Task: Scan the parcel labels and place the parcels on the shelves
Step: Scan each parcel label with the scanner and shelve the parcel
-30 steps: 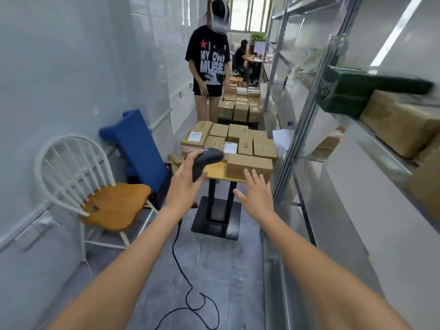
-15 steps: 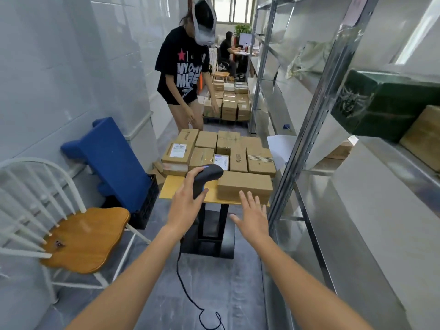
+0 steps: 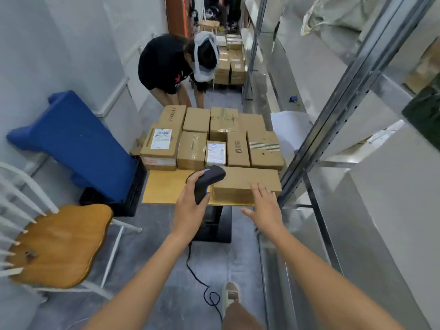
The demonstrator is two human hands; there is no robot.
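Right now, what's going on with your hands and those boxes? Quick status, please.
Left hand grips scanner. Right hand open, reaching over nearest parcel on yellow table. Another person bent over behind the stack.

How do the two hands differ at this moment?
The left hand grips the black scanner by its handle; the right hand holds nothing. Left fingers curl round the handle; right fingers are straight and spread. Both reach toward the long front parcel on the yellow table.
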